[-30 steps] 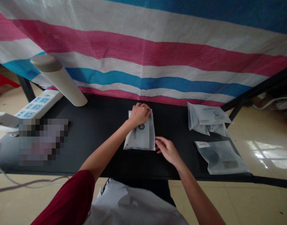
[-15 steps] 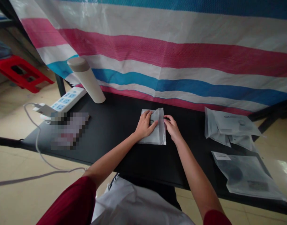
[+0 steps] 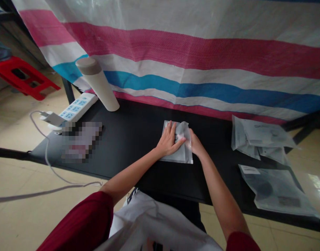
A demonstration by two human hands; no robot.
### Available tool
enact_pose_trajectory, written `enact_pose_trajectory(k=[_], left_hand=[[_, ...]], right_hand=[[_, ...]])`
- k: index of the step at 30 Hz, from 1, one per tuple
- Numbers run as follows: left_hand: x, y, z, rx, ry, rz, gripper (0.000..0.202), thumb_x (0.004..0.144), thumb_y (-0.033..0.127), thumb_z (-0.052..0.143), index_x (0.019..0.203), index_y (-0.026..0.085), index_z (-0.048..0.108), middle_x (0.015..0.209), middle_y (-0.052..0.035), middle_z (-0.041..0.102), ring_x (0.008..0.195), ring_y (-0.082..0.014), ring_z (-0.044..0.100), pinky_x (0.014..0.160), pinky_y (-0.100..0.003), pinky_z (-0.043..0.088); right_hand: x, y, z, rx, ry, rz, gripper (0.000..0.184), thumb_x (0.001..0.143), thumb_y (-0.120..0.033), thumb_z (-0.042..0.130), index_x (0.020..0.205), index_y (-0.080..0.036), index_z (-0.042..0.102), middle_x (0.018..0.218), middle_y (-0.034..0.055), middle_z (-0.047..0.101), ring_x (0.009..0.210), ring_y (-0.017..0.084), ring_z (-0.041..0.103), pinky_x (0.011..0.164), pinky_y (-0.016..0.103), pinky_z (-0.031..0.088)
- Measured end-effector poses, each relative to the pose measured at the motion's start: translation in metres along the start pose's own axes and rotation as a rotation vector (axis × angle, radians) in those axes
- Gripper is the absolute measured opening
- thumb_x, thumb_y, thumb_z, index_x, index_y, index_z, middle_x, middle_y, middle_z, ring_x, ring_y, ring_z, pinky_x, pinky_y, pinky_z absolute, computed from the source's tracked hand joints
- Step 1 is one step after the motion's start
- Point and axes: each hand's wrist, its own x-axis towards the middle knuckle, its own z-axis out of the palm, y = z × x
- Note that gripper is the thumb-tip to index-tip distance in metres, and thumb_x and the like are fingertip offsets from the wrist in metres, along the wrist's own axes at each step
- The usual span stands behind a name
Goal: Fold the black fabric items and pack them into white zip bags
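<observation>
1. Head view: left hand (image 3: 168, 142) spread flat on the pouch (image 3: 183, 156), on the black table (image 3: 139, 127); right hand (image 3: 196, 143) at its edge, grip hidden, cannot tell;
2. hard tugging could tear it.

Striped sheet (image 3: 160, 42) hangs behind black table (image 3: 133, 139); pale tiled floor (image 3: 13, 216); red stool (image 3: 10, 64) far left; bright reflection (image 3: 319, 184) on floor, far right
</observation>
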Motion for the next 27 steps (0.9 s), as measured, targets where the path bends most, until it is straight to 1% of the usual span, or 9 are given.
enact_pose_trajectory(k=[2,4,9,11,14,17,20,23,27], left_hand=[[0.000,0.001,0.000,0.001,0.010,-0.004,0.084,0.093,0.064,0.038,0.152,0.011,0.010,0.160,-0.0249,0.005,0.150,-0.0326,0.005,0.120,-0.053,0.018],[0.001,0.001,0.000,0.004,0.027,-0.003,0.083,0.094,0.063,0.038,0.152,0.013,0.009,0.161,-0.0239,0.001,0.150,-0.0328,0.003,0.119,-0.055,0.018],[0.001,0.001,-0.002,0.004,0.037,0.030,0.083,0.093,0.063,0.040,0.153,0.016,0.007,0.161,-0.0218,-0.001,0.150,-0.0336,0.002,0.119,-0.056,0.019],[0.001,0.001,-0.002,0.024,0.038,0.036,0.084,0.093,0.063,0.040,0.153,0.015,0.007,0.161,-0.0225,0.001,0.150,-0.0338,0.004,0.119,-0.055,0.019],[0.001,0.001,-0.001,0.094,0.026,0.023,0.086,0.093,0.063,0.040,0.153,0.010,0.009,0.160,-0.0243,0.008,0.149,-0.0359,0.010,0.119,-0.054,0.020],[0.001,0.000,0.001,0.210,-0.037,0.023,0.080,0.091,0.062,0.046,0.153,0.017,0.022,0.159,-0.0173,0.023,0.147,-0.0414,0.011,0.117,-0.059,0.017],[0.002,-0.002,0.004,0.298,-0.111,0.043,0.067,0.090,0.060,0.048,0.146,0.024,0.040,0.156,-0.0101,0.033,0.146,-0.0455,0.010,0.116,-0.063,0.015],[0.006,-0.004,0.005,0.254,-0.070,0.012,0.061,0.093,0.058,0.045,0.141,0.020,0.046,0.152,-0.0125,0.039,0.145,-0.0431,0.016,0.117,-0.060,0.017],[0.013,-0.009,-0.005,-0.085,0.095,-0.047,0.052,0.099,0.048,0.033,0.139,0.016,0.042,0.141,-0.0149,0.049,0.136,-0.0289,0.041,0.114,-0.047,0.033]], right_hand=[[-0.001,-0.001,0.000,-0.065,0.037,0.018,0.057,0.072,-0.037,0.073,0.122,-0.022,0.052,0.109,0.0099,0.070,0.100,0.031,0.066,0.085,0.040,0.051],[0.000,-0.003,0.002,-0.137,0.050,0.041,0.051,0.074,-0.034,0.072,0.120,-0.023,0.054,0.111,0.0107,0.070,0.101,0.031,0.066,0.085,0.039,0.051],[0.003,-0.012,0.003,-0.301,-0.013,0.069,0.026,0.071,-0.024,0.073,0.096,-0.019,0.069,0.104,0.0142,0.071,0.101,0.034,0.066,0.082,0.035,0.050],[0.003,-0.012,-0.001,-0.208,-0.032,0.090,0.021,0.071,-0.025,0.072,0.091,-0.018,0.071,0.100,0.0124,0.072,0.099,0.033,0.067,0.079,0.034,0.051],[-0.002,-0.008,-0.020,0.050,-0.010,0.144,0.026,0.076,-0.033,0.067,0.096,-0.018,0.070,0.099,0.0076,0.074,0.097,0.028,0.067,0.077,0.033,0.053],[-0.010,-0.001,-0.050,0.272,0.179,0.273,0.032,0.073,-0.035,0.067,0.102,-0.020,0.067,0.095,0.0027,0.074,0.089,0.022,0.069,0.072,0.030,0.055],[-0.014,0.000,-0.074,0.462,0.365,0.424,0.029,0.070,-0.036,0.068,0.094,-0.021,0.066,0.083,0.0010,0.073,0.077,0.020,0.070,0.061,0.028,0.055],[-0.013,-0.005,-0.076,0.569,0.379,0.427,0.029,0.074,-0.045,0.065,0.091,-0.021,0.064,0.081,0.0024,0.073,0.076,0.020,0.070,0.060,0.030,0.057],[-0.010,-0.010,-0.058,0.465,0.240,0.364,0.041,0.076,-0.060,0.063,0.087,-0.021,0.064,0.073,0.0020,0.070,0.073,0.021,0.068,0.059,0.032,0.056]])
